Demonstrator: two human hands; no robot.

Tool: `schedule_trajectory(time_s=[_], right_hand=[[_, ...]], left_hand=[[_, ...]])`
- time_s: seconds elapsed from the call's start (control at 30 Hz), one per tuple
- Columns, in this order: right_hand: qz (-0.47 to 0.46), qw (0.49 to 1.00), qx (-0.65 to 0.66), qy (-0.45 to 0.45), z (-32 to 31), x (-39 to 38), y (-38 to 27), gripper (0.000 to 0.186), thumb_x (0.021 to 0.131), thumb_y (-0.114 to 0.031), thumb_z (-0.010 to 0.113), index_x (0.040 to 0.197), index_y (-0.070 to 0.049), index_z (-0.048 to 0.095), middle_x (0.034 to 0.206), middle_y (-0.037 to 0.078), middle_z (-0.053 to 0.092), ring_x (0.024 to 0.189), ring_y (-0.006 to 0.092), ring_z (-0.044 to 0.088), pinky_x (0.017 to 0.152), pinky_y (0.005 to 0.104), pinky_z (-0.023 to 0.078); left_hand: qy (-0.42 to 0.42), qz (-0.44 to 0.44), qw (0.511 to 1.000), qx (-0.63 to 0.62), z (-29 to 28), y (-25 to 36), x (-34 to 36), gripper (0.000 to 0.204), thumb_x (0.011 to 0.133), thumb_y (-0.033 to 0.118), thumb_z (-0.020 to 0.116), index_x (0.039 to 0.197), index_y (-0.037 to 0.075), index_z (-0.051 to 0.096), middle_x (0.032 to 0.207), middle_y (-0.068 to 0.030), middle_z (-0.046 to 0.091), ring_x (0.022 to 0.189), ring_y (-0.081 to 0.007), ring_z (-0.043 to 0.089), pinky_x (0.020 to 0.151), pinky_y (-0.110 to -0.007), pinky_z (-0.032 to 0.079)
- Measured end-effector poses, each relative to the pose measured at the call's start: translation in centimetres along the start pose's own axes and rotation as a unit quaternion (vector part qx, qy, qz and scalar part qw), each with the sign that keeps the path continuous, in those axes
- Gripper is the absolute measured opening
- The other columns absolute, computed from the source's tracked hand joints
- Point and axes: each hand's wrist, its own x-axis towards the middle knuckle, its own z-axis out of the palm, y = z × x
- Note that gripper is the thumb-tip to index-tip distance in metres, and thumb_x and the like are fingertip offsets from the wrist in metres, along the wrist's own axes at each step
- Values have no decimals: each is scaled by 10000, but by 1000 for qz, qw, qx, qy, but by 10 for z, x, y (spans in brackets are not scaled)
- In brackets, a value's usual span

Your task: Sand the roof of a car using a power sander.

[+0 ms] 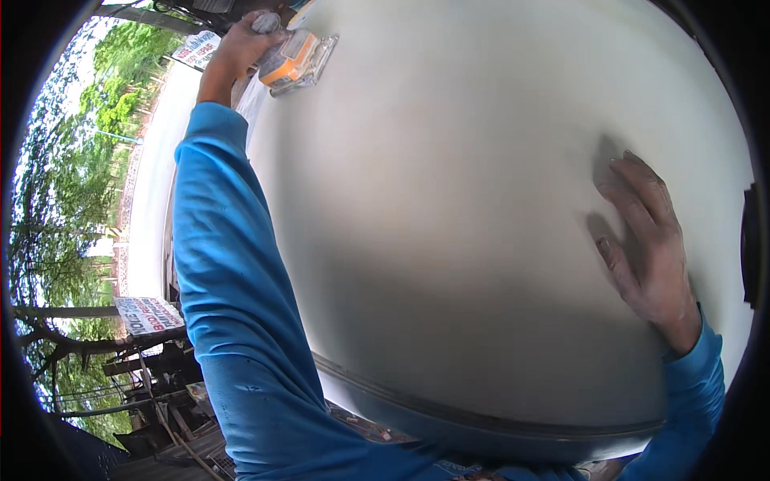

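Note:
My left hand (239,50) grips an orange and grey power sander (290,62) at the upper left of a large, pale, curved panel (449,200). The sander's pad rests on the panel. My right hand (646,236) is at the right, its fingertips touching the same surface with fingers apart and nothing held. Dark smudged shading covers the lower part of the panel, above a dark rim strip (497,425).
Trees (88,200), a pale road (148,216) and two signboards (151,314) show at the left. Branches and cluttered boards (172,417) lie at the lower left. A dark fitting (750,244) sits at the right edge.

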Motion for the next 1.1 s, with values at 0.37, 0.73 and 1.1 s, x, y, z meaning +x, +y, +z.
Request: schedule_trajectory(time_s=[0.37, 0.73, 1.1], right_hand=[[6, 1000, -12, -11, 7, -3, -20, 430, 816, -169, 690, 1190, 31, 615, 1363, 250, 517, 1299, 471, 479, 1078, 529, 417], [-17, 998, 23, 53, 7, -2, 8, 387, 855, -101, 671, 1214, 24, 601, 1362, 226, 526, 1279, 427, 494, 1055, 474, 438], [-21, 994, 40, 96, -36, 16, 74, 368, 876, -122, 678, 1199, 35, 602, 1306, 234, 561, 1190, 430, 552, 1007, 458, 468]], left_hand=[[-22, 30, 997, -68, 18, 37, 7, 168, 816, 76, 724, 926, 103, 599, 810, 48, 574, 728, -77, 536, 618, -273, 448], [17, -20, 996, 82, -8, 21, -67, 696, 782, 318, 835, 1387, 151, 536, 1107, -94, 701, 969, -215, 664, 815, -349, 552], [30, -55, 998, 33, -39, 64, -176, 683, 780, 255, 857, 1338, 8, 552, 1149, -136, 696, 1033, -200, 655, 935, -339, 516]])
